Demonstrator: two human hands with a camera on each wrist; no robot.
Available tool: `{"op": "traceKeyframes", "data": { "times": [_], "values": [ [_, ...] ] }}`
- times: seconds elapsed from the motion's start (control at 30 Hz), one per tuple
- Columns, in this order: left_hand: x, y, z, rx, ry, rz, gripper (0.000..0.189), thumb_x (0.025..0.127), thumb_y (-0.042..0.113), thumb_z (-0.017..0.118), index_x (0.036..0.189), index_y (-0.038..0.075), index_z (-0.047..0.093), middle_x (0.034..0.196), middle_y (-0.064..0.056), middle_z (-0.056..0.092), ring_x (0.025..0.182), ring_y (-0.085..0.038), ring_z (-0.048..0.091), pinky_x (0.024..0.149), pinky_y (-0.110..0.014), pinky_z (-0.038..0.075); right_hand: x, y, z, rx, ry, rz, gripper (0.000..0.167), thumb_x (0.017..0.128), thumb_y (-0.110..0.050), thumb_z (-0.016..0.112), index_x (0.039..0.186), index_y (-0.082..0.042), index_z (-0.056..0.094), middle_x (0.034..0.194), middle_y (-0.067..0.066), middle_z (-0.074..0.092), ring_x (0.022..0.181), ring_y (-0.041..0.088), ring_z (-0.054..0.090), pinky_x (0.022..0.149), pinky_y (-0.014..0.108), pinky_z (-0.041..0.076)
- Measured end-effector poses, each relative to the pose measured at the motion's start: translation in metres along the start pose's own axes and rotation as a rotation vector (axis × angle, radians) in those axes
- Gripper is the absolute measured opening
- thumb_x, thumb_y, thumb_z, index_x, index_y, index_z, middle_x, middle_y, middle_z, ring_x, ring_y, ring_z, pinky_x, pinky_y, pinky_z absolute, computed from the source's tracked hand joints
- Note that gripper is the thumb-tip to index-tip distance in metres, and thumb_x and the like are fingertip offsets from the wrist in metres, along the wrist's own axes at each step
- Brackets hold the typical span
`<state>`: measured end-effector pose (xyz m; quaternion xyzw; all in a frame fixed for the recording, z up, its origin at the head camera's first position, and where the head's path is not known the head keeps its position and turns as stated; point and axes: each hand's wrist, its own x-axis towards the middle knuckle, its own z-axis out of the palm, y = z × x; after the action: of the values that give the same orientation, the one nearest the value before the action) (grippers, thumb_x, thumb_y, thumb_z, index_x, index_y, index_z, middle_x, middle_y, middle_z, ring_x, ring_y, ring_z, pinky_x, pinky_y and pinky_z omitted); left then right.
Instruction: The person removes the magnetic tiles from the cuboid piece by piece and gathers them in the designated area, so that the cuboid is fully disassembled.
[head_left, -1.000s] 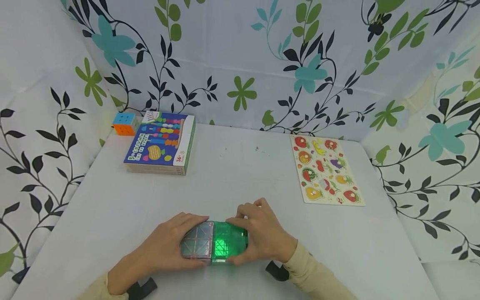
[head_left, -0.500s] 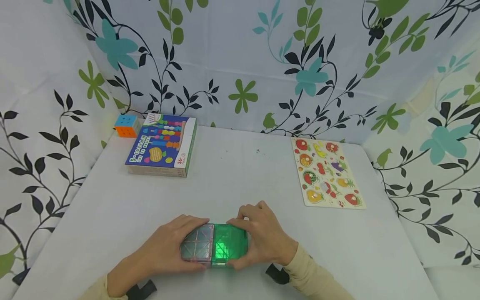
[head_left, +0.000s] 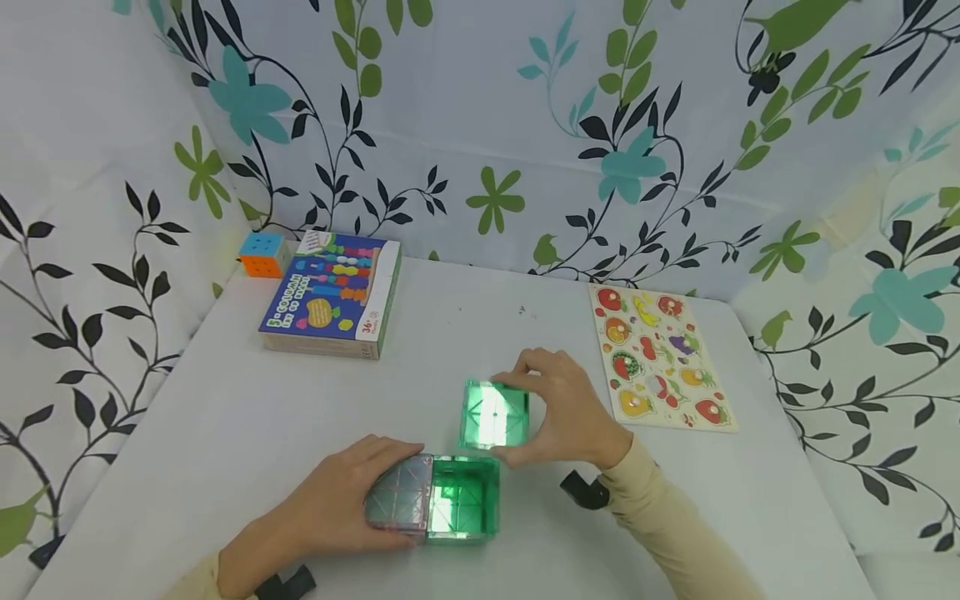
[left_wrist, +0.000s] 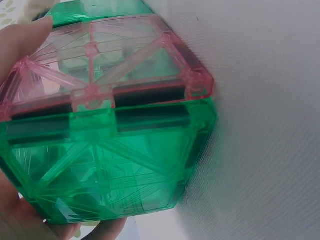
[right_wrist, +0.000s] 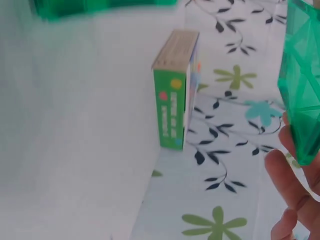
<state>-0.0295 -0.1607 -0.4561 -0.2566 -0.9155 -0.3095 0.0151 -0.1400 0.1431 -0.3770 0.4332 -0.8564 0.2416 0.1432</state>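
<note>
On table (head_left: 480,333), left hand (head_left: 326,498) grips two-block row (head_left: 442,498), long axis crosswise; right hand (head_left: 570,412) pinches green piece (head_left: 487,417).

A white desk (head_left: 465,333) spreads forward to a pale back cloth (head_left: 442,125), and similar cloth hangs on the left side (head_left: 67,142) and the right side (head_left: 828,350). The print is of dark leafy stems, turquoise flowers (head_left: 249,98), green flowers (head_left: 495,200) and green birds (head_left: 545,250). Faint creases cross the back cloth, which looks bluish beside the whiter sides; a pale yellowish patch (head_left: 851,208) shows at upper right. A few small dark specks (head_left: 522,310) mark the desk toward its far edge. Close up, its surface has a fine, fabric-like grain. The light is soft and fairly even, with faint shadows on the desk.
</note>
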Motion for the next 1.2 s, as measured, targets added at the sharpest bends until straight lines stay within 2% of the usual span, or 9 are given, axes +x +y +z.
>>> {"op": "traceKeyframes", "data": {
  "times": [0.1,0.23,0.4,0.5,0.73,0.97,1.2],
  "values": [
    [-0.003,-0.001,-0.002,-0.008,0.003,-0.01,0.092,0.068,0.075,0.081,0.144,0.029,0.056,0.129,0.02,0.062,0.107,0.001,0.057,0.084,-0.027,0.059,0.026,0.025,0.002,0.025,-0.005,0.0,0.068,0.054,-0.054,0.088,0.109,-0.016,0.08,0.086,-0.006,0.06,0.082,0.01,0.054,0.07,0.029,0.043],
    [-0.006,-0.002,-0.001,0.001,-0.004,-0.005,0.09,0.069,0.076,0.079,0.145,0.033,0.054,0.13,0.02,0.061,0.109,0.001,0.057,0.087,-0.027,0.059,0.061,0.056,0.014,0.041,-0.054,0.027,0.069,0.058,-0.053,0.087,0.113,-0.013,0.079,0.088,-0.002,0.061,0.08,0.014,0.054,0.069,0.03,0.047],
    [-0.006,-0.002,-0.001,-0.011,-0.009,0.02,0.09,0.071,0.076,0.077,0.146,0.033,0.052,0.131,0.02,0.061,0.111,0.001,0.057,0.087,-0.027,0.059,0.104,0.092,0.039,0.033,-0.131,0.082,0.071,0.062,-0.053,0.087,0.119,-0.011,0.077,0.091,0.002,0.06,0.081,0.018,0.053,0.069,0.03,0.047],
    [-0.005,-0.001,-0.002,-0.029,-0.017,0.02,0.089,0.073,0.076,0.077,0.147,0.035,0.05,0.131,0.021,0.06,0.112,0.001,0.057,0.087,-0.026,0.059,0.128,0.112,0.057,0.017,-0.177,0.131,0.073,0.065,-0.054,0.087,0.122,-0.01,0.076,0.09,0.003,0.057,0.079,0.019,0.05,0.068,0.029,0.043],
    [-0.004,0.001,0.0,-0.036,-0.051,0.02,0.091,0.072,0.077,0.076,0.149,0.038,0.046,0.134,0.021,0.059,0.115,0.0,0.057,0.09,-0.029,0.059,0.163,0.148,0.088,-0.03,-0.274,0.249,0.079,0.065,-0.057,0.087,0.125,-0.008,0.074,0.092,0.005,0.058,0.08,0.019,0.048,0.068,0.028,0.039],
    [-0.006,-0.002,-0.002,-0.053,-0.082,0.031,0.088,0.077,0.074,0.074,0.149,0.031,0.048,0.136,0.016,0.058,0.12,-0.003,0.055,0.093,-0.029,0.058,0.186,0.166,0.119,-0.04,-0.365,0.278,0.081,0.064,-0.059,0.086,0.126,-0.008,0.074,0.102,0.007,0.063,0.088,0.02,0.052,0.074,0.03,0.043],
    [-0.008,-0.004,-0.006,-0.095,-0.123,-0.012,0.092,0.076,0.075,0.074,0.15,0.027,0.048,0.137,0.013,0.059,0.119,-0.004,0.055,0.091,-0.027,0.058,0.199,0.176,0.146,-0.048,-0.444,0.278,0.083,0.065,-0.056,0.089,0.128,-0.005,0.072,0.11,0.011,0.066,0.095,0.022,0.055,0.085,0.036,0.05]
  ]
}}
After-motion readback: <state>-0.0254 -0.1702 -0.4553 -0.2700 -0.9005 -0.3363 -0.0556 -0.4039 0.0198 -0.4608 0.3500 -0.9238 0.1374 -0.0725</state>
